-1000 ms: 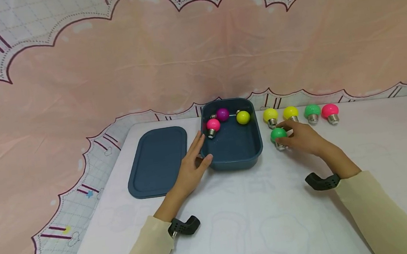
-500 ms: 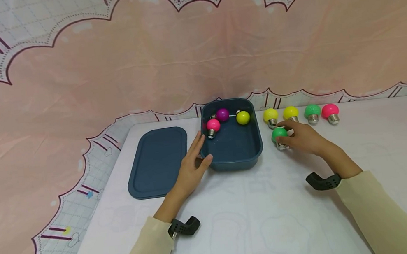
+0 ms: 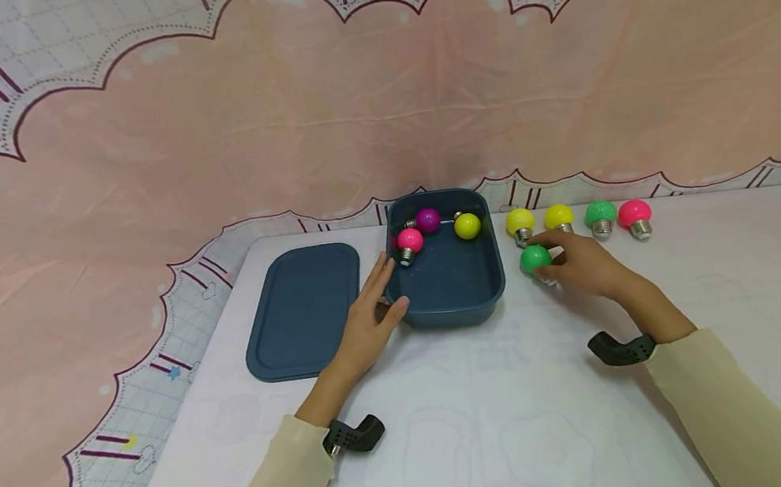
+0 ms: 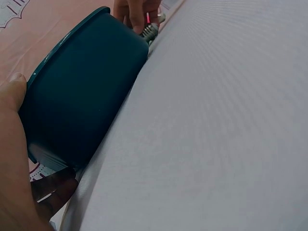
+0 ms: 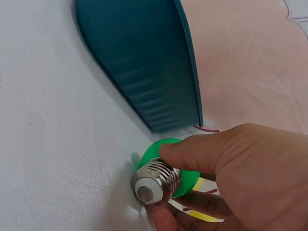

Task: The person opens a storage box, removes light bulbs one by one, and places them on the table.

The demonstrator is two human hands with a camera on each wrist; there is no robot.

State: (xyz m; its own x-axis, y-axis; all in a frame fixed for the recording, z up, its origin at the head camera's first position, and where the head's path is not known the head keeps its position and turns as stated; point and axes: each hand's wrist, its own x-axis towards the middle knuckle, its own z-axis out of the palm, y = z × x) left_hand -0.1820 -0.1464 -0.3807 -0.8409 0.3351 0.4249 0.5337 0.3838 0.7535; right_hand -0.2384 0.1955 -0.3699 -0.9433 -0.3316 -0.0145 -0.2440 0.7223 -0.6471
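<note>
My right hand [image 3: 581, 261] pinches a green light bulb [image 3: 534, 258] just right of the dark blue box [image 3: 455, 316]. In the right wrist view the bulb's metal screw base [image 5: 156, 180] faces the camera, with thumb and fingers on either side of the green globe. My left hand [image 3: 363, 326] rests against the box's left side, its fingers fairly straight and its thumb at the near corner. Inside the box lie a pink bulb [image 3: 409, 241], a purple bulb [image 3: 428, 220] and a yellow bulb [image 3: 467, 226].
Behind my right hand stands a row of bulbs: a yellow one [image 3: 520, 220], another yellow one [image 3: 558, 216], a green one [image 3: 600, 213] and a pink one [image 3: 634, 213]. A flat dark blue lid [image 3: 304, 308] lies left of the box on the white table [image 3: 483, 440].
The green bulb in my right hand has turned, so its metal base now points more to the right and is partly behind the thumb. My left hand and the box have stayed put.
</note>
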